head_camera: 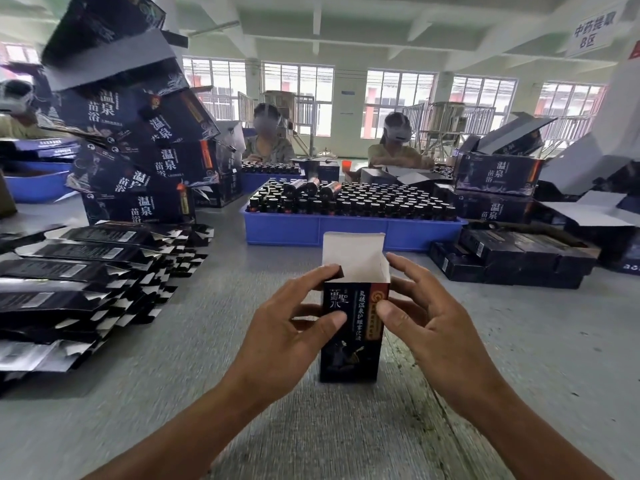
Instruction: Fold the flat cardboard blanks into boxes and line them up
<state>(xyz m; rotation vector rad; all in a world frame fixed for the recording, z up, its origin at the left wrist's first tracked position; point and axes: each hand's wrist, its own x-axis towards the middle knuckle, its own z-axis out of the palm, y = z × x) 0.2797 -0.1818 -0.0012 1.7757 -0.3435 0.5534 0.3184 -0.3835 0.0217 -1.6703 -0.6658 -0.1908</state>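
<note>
A dark blue folded box (351, 341) stands upright on the grey table (173, 393), its white top flap raised and its top open. My left hand (294, 327) holds the box's left side, forefinger at the top rim and thumb on the front face. My right hand (426, 313) holds the right side, thumb pressed on the front near the red label, fingers behind the top corner. Flat cardboard blanks (76, 289) lie in overlapping rows at the left.
A blue tray (353, 230) packed with dark bottles sits behind the box. Large dark cartons (138, 150) pile up at the back left and more (498, 178) at the right. Flat dark packs (512, 258) lie right. Two people sit across the table.
</note>
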